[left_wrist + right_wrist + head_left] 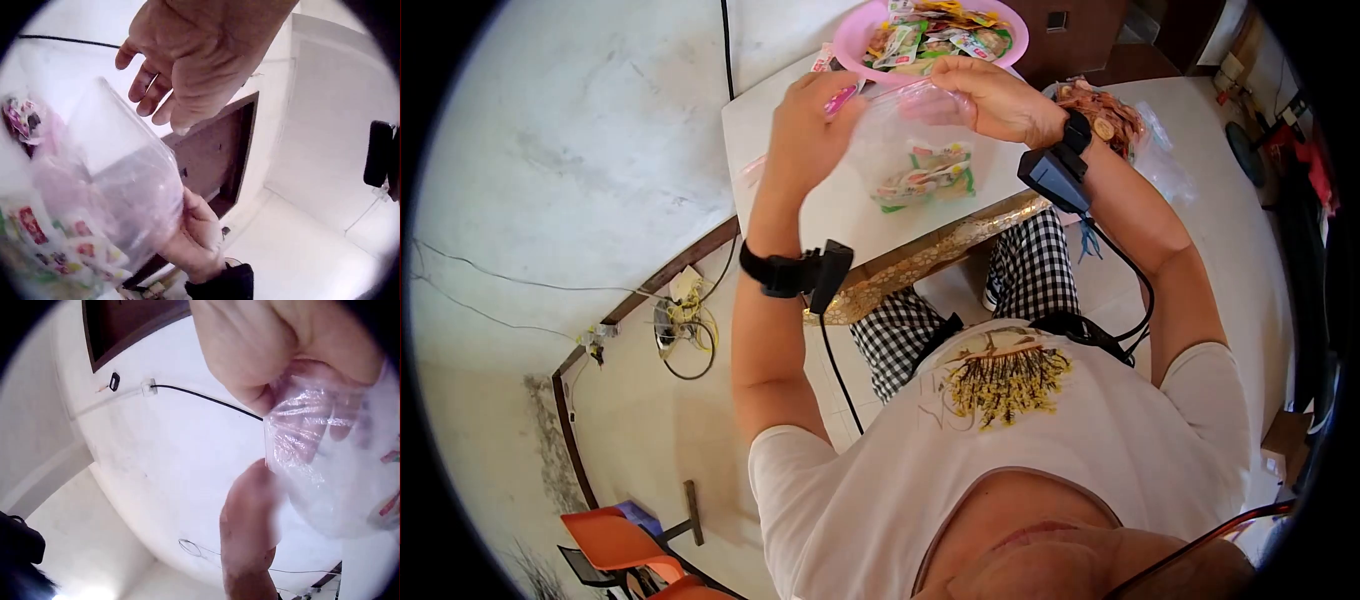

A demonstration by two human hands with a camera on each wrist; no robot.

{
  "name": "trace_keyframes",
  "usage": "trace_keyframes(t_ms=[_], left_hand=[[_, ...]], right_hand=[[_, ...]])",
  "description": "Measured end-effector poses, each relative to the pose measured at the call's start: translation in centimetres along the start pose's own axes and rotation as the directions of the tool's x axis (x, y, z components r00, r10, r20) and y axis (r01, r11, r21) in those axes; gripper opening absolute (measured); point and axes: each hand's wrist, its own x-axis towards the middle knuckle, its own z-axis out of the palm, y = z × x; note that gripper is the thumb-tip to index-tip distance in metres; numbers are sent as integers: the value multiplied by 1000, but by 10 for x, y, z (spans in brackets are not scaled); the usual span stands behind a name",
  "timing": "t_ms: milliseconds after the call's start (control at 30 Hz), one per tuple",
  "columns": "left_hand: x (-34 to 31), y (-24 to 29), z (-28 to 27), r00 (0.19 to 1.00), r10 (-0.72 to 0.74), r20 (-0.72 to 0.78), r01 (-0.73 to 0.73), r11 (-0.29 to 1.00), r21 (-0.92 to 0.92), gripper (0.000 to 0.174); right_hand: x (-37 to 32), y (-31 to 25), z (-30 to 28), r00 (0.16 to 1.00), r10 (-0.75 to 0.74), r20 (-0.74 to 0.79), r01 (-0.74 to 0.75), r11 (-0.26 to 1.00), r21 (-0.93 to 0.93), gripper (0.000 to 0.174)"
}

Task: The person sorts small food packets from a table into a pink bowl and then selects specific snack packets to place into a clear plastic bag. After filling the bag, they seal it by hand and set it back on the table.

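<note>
**Both hands working the bag's mouth**

The clear bag [915, 165], carrying a few snack packets, is hanging over the table's [780, 160] near edge. The left hand [805, 120] and right hand [995, 100] are pinching its top rim, seemingly closing it. That is calling for a steady pinch along the rim. The right wrist view is showing that pinch close up, while only the head view is showing the pink bowl [855, 35] at the far edge.

- white bench [785, 140] with a gold-patterned edge [930, 255]
- pale floor [650, 430], dark skirting [563, 420], tangled cables [685, 335] by the wall [550, 150]
- orange chair [615, 540] at the lower left, bright daylight
</note>
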Motion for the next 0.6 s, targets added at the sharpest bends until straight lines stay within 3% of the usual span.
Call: trace_keyframes(t_ms=[67, 133, 200, 300, 600], left_hand=[[7, 15, 13, 999, -5, 44, 6, 999, -41, 24], [10, 16, 19, 979, -151, 139, 171, 975, -145, 19], [13, 13, 16, 917, -291, 272, 351, 913, -207, 16], [10, 11, 5, 878, -357, 318, 432, 878, -206, 12], [-27, -20, -24, 863, -415, 288, 483, 843, -235, 12]], right_hand=[[0, 2, 0, 1000, -12, -5, 12, 1000, -23, 29], [0, 1, 0, 1000, -16, -4, 16, 999, -42, 28], [-2, -1, 1, 1000, -3, -22, 2, 999, -36, 14], [-5, -3, -1, 1000, 14, -6, -14, 999, -30, 9], [-4, -5, 4, 999, -33, -5, 33, 996, -78, 6]])
